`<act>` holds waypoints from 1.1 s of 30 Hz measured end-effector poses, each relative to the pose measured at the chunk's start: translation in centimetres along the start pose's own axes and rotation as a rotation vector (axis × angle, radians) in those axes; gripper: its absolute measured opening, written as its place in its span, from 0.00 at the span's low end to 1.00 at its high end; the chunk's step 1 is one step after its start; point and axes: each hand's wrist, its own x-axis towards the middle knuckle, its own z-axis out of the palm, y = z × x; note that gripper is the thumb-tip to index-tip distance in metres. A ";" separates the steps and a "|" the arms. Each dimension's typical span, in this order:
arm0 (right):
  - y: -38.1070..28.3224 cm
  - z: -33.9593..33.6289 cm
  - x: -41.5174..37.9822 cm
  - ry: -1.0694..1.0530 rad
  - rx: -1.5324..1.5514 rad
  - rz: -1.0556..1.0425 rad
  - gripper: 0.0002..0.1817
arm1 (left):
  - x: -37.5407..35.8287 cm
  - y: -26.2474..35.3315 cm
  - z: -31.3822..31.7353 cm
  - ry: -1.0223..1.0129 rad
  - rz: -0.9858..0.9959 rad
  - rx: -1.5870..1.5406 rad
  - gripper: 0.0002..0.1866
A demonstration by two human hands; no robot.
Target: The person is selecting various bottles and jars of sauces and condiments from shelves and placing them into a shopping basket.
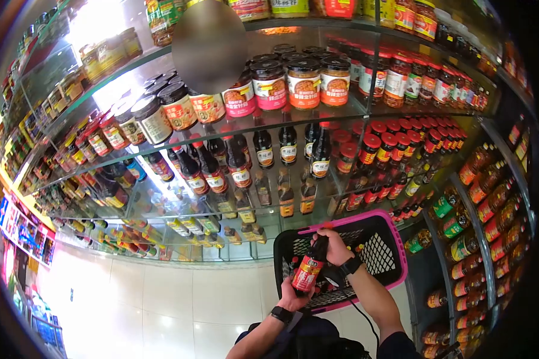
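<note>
Evidently the person holds a dark bottle with a red label [308,270] in both hands, over the open side of a black basket with a pink rim [399,239]. The bottle leans, its neck toward the upper right and its base toward the person. The right hand [336,246] grips it at the neck, the fingers curled around the dark glass and closed on it; whether they press against one another, one cannot tell. The left hand [292,296] cups the base from the left and below, its fingers bent against the bottle, though how its fingertips sit is too small to tell. Each wrist wears a dark band. Inside the basket, around and below the hands, lie other items, partly hidden. Beyond it rise glass shelves [245,137] holding jars with black lids [304,84], jars with red lids [368,149] and dark sauce bottles [238,161]. To the right, a rack carries bottles with green labels [455,224] and others of amber liquid, while pale tiles [221,299] cover the floor
</note>
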 end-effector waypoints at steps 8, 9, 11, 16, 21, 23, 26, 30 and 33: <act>-0.9 2.0 1.0 -0.175 0.021 0.161 0.06 | -0.8 -1.5 0.8 -0.132 0.073 -0.162 0.24; -0.9 2.1 1.2 -0.180 0.017 0.160 0.06 | -0.8 -1.5 0.8 -0.128 0.075 -0.164 0.23; -0.9 2.2 1.5 -0.165 0.035 0.161 0.06 | -1.0 -1.5 1.7 -0.112 0.095 -0.149 0.21; -0.7 1.0 1.7 -0.231 0.043 0.205 0.06 | -0.7 -2.3 1.4 -0.077 0.128 -0.104 0.19; -0.2 0.2 0.9 -0.208 0.025 0.188 0.06 | 0.0 -2.3 -0.4 -0.070 0.101 -0.079 0.19; 0.8 -0.2 1.0 -0.159 0.068 0.208 0.06 | -0.6 -1.9 -1.0 -0.004 0.056 -0.097 0.20; 1.7 0.2 1.2 -0.132 0.008 0.237 0.06 | -0.9 -0.7 -2.0 0.018 -0.044 -0.220 0.21; 3.0 2.7 -0.4 -0.110 -0.051 0.203 0.06 | -3.0 0.4 -3.0 0.007 -0.048 -0.095 0.21; 4.9 5.9 -1.2 -0.077 -0.121 0.130 0.06 | -5.3 2.7 -3.7 0.014 -0.042 -0.077 0.22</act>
